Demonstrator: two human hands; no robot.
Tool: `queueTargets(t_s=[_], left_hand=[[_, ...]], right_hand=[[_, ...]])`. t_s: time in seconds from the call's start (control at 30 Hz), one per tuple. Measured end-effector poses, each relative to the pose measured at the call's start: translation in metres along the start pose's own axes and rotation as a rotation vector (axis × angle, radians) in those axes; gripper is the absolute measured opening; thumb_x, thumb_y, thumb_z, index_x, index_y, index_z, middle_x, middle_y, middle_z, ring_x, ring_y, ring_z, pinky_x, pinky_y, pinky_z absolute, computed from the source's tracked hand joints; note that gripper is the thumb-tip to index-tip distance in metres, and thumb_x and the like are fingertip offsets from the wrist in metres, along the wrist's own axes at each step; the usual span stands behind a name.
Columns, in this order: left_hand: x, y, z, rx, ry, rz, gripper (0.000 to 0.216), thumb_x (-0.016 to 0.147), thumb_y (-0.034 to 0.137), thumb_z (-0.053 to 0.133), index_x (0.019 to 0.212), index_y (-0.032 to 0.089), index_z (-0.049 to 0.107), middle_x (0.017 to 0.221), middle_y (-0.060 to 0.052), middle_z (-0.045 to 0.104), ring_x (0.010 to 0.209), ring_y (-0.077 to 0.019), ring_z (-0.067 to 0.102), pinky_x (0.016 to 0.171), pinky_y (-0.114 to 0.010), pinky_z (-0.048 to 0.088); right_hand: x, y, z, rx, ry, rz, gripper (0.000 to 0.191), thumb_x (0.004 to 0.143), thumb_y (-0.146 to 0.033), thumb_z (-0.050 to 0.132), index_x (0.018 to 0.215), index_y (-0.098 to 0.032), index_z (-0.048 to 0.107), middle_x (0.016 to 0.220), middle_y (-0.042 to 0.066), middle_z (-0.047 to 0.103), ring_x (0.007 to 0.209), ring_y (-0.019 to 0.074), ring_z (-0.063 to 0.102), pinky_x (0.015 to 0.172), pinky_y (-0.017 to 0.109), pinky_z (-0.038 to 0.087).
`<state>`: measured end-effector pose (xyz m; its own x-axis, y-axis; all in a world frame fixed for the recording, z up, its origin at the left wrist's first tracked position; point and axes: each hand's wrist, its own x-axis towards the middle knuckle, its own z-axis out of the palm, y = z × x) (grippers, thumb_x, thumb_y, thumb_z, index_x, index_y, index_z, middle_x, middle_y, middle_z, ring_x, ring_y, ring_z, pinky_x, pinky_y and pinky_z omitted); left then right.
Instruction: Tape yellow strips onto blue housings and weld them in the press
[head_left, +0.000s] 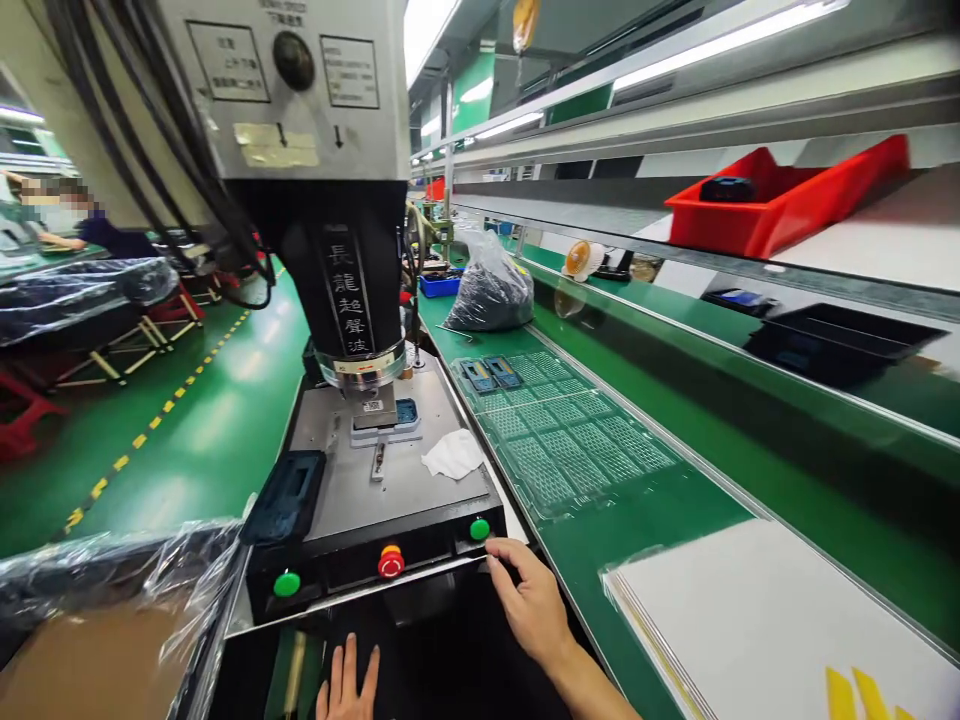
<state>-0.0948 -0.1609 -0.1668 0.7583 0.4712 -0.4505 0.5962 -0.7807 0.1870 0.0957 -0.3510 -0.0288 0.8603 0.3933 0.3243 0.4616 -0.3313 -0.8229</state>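
Note:
My right hand (534,605) is at the front right corner of a press machine's base, just below the right green button (480,529). Its thumb and index finger are slightly apart, with nothing visible between them. Low in view, my left hand (349,684) has its fingers spread over the dark area in front of the base, below the left green button (287,584). A red stop knob (391,562) sits between the buttons. Under the machine's black head (349,280), a dark blue plastic part (406,412) rests in a light fixture (386,434). Another dark plastic shell (285,497) lies at the base's left edge.
A white cloth (453,455) lies on the metal plate. Right of it, a clear blister tray (555,470) holds two dark parts (491,374). Beyond stands a filled plastic bag (491,285). White sheets (780,610) are near right; a plastic-lined box (97,650) is near left. A red bin (780,205) sits on the shelf.

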Motion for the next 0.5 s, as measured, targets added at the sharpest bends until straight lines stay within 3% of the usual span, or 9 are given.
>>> queueTargets(t_s=[0.23,0.37,0.5], left_hand=[[0.008,-0.002,0.01,-0.007,-0.069,-0.01,0.087,0.066,0.034,0.059,0.145,0.023,0.026,0.157,-0.012,0.006,0.143,-0.0355,0.0,0.112,-0.056,0.012],[0.013,-0.012,0.018,-0.13,-0.075,0.02,0.093,0.065,0.044,0.063,0.147,0.024,0.024,0.157,-0.012,-0.003,0.142,-0.0364,-0.009,0.112,-0.058,0.004],[0.004,-0.024,0.009,-0.301,-0.059,0.155,0.094,0.069,0.055,0.059,0.148,0.019,0.023,0.155,-0.016,-0.012,0.141,-0.0372,-0.015,0.111,-0.06,-0.001]], right_hand=[[0.038,-0.009,0.003,-0.087,-0.112,-0.118,0.025,0.087,-0.039,0.049,0.092,-0.023,0.068,0.095,0.007,0.07,0.088,0.0225,0.066,0.081,0.035,0.055],[0.084,-0.012,0.013,-0.167,-0.204,-0.215,0.028,0.084,-0.043,0.05,0.094,-0.023,0.067,0.095,0.005,0.07,0.088,0.0221,0.066,0.083,0.035,0.054],[0.139,-0.019,0.038,-0.264,-0.3,-0.286,0.033,0.078,-0.049,0.051,0.092,-0.024,0.068,0.095,0.007,0.071,0.088,0.0248,0.066,0.084,0.038,0.052]])
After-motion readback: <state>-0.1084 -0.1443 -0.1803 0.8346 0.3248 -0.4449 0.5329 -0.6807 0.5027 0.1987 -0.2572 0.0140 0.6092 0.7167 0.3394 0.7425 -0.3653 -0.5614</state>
